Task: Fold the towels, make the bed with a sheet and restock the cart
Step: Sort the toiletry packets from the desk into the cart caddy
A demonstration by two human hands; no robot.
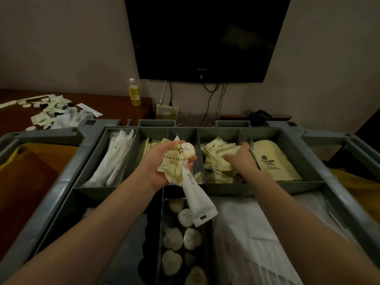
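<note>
Loose supplies: a scatter of cream and white wrapped toiletries lies on the dark brown wooden table, far left of both grips and beyond the cart's edge.
Cart: the grey plastic cart carries a divided top tray that both hands work over.
Far-left compartment: long white paper packets lie stacked here, just left of the left grip, long axes running away from the person and leaning a little right.
Left hand: the left hand, palm up, has its fingers curled round a mixed bundle: crumpled cream foil sachets, a round white wrapped soap at the fingertips, and one long white packet.
Held packet: it hangs out of the palm toward the person and slightly right, its notched end with the dark square lowest, over the compartment of round and heart-shaped white soaps.
Key relation: its matching stack sits left of the grip, so the left hand is nearer. In my judgement the packet must swing up and round until its long axis matches theirs.
Right hand: the right hand, back up, reaches down into the heap of cream sachets right of the left grip. Its fingers bend into the pile, but I cannot tell whether they have hold of any.
Far-right compartment: pale yellow flat printed pouches lie just right of the right grip.
</note>
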